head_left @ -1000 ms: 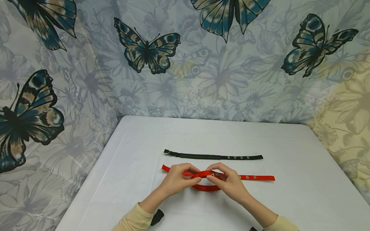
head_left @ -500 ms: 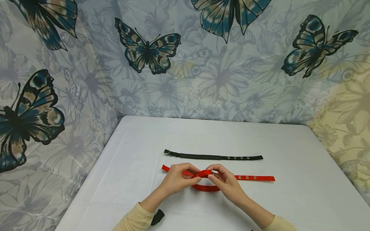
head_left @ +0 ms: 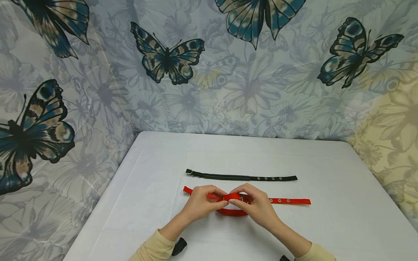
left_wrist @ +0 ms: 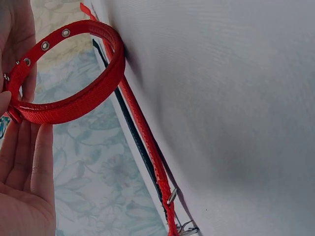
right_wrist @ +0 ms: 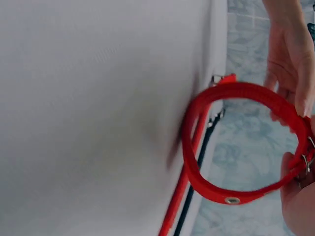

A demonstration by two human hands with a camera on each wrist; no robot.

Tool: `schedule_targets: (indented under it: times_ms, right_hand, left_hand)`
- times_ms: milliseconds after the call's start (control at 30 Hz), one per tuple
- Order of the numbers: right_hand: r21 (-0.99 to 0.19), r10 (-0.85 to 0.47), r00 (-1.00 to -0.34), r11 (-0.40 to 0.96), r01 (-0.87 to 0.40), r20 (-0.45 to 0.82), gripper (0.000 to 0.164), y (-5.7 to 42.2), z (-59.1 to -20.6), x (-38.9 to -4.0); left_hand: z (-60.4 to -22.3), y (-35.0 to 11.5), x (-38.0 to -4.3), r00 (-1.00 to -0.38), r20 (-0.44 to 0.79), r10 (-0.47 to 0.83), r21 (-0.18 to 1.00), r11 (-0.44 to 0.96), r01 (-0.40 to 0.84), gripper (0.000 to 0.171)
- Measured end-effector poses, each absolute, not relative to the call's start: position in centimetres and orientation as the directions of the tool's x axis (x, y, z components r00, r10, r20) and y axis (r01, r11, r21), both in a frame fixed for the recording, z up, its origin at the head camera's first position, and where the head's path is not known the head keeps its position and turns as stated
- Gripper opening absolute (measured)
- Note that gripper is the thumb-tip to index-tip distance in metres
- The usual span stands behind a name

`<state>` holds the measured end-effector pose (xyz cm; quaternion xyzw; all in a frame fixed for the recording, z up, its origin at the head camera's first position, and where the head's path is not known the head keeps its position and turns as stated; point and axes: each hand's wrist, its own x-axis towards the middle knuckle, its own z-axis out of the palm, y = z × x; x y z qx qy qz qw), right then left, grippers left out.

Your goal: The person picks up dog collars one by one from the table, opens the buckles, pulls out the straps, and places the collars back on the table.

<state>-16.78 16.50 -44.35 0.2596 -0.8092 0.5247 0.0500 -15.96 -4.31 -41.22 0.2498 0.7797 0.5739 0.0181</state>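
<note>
Both hands hold a red collar (head_left: 232,212) bent into a loop, raised in front of the person. My left hand (head_left: 200,203) pinches it at the top of the loop, on the left side. My right hand (head_left: 256,206) pinches the same top part, its fingertips close to the left ones. The wrist views show the round red loop (left_wrist: 74,112) from below, with metal eyelets along one side. A metal buckle (right_wrist: 307,163) sits between the hands, partly covered by fingers. Behind the hands a second red collar (head_left: 290,201) lies stretched flat, its middle hidden.
A black collar (head_left: 228,177) with eyelets lies flat behind the red one on the white table (head_left: 156,156). Patterned butterfly cloth (head_left: 228,98) hangs behind and beside the table. Black pieces (head_left: 179,247) show by the sleeves.
My right hand's fingertips have shifted slightly left along the strap, closer to the left hand. The left hand keeps its grip, and the flat collars stay put.
</note>
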Motion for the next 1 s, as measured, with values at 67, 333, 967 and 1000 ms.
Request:
schedule_targets:
  times_ms: [67, 333, 967, 1000]
  right_hand:
    - [-0.867, -0.351, -0.877, 0.258, -0.426, 0.327, 0.020, 16.5, -44.6, -16.7]
    - [-0.983, -0.290, -0.945, 0.055, -0.174, 0.151, 0.022, 16.5, -44.7, -16.5]
    - [-0.966, -0.283, -0.959, 0.255, -0.049, -0.026, 0.036, 16.9, -42.0, -18.7]
    - [-0.970, -0.288, -0.957, 0.243, -0.029, -0.043, 0.037, 16.8, -42.0, -18.8]
  left_hand:
    - [-41.3, -4.3, -16.0, -0.880, 0.248, 0.406, 0.913, 0.207, 0.353, 0.018]
    - [-41.9, -4.3, -16.1, -0.894, 0.214, 0.393, 0.927, 0.208, 0.313, 0.017]
    - [-41.7, -3.4, -17.7, -0.896, 0.294, 0.332, 0.867, 0.301, 0.396, 0.005]
    - [-42.2, -3.3, -18.1, -0.895, 0.298, 0.331, 0.867, 0.298, 0.399, 0.006]
